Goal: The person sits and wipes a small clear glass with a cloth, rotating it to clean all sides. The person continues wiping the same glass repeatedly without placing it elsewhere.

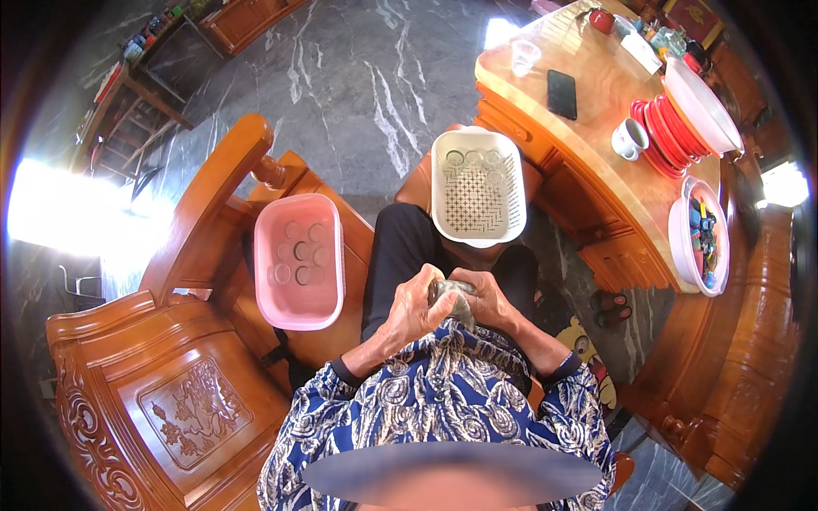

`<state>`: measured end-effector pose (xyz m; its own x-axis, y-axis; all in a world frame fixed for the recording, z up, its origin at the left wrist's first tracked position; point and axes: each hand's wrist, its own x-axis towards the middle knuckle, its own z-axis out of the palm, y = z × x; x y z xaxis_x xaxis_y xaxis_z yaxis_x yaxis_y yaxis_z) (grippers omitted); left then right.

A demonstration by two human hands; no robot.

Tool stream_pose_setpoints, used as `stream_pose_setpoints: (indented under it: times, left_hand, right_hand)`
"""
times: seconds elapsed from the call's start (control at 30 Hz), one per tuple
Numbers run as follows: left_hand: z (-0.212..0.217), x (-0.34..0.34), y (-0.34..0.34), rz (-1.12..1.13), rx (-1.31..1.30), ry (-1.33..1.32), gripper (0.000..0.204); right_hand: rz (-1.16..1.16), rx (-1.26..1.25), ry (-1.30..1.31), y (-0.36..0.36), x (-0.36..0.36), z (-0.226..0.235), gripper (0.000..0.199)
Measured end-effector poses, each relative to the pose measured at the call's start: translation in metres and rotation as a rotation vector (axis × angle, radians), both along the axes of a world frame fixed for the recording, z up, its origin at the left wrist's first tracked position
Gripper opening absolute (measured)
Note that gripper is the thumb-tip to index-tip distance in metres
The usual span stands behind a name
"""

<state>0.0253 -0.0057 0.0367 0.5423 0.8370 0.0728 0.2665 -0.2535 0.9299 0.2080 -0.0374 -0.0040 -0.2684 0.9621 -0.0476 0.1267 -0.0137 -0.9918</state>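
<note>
Apparently midway, both hands [412,301] are holding a likely glass [450,287] and cloth [463,313], more glasses [474,159] sitting near the white basket's [469,204] far edge and in the pink basin [305,312], finished batch unclear.

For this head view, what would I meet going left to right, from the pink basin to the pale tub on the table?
Pink basin → left hand → right hand → black phone → white mug → pale tub of small items.
</note>
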Motion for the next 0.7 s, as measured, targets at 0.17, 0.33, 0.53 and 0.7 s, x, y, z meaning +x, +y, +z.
stream_pose_setpoints:
  times: [0.17,0.33,0.53,0.7]
  left_hand:
    - [0.0,0.002,0.0,-0.165,0.369,0.016,0.037]
    - [-0.005,0.002,0.0,-0.105,0.219,-0.017,0.042]
    - [-0.014,0.005,0.003,0.036,-0.249,-0.01,0.052]
    - [-0.029,-0.002,0.007,0.018,-0.82,-0.209,0.044]
  right_hand:
    - [0.354,-0.339,0.525,-0.002,0.006,-0.019,0.015]
    - [0.252,-0.43,0.451,-0.002,0.011,0.003,0.018]
    - [-0.036,0.193,-0.529,-0.005,0.012,0.023,0.021]
    - [0.019,0.767,-0.936,-0.003,0.005,0.038,0.023]
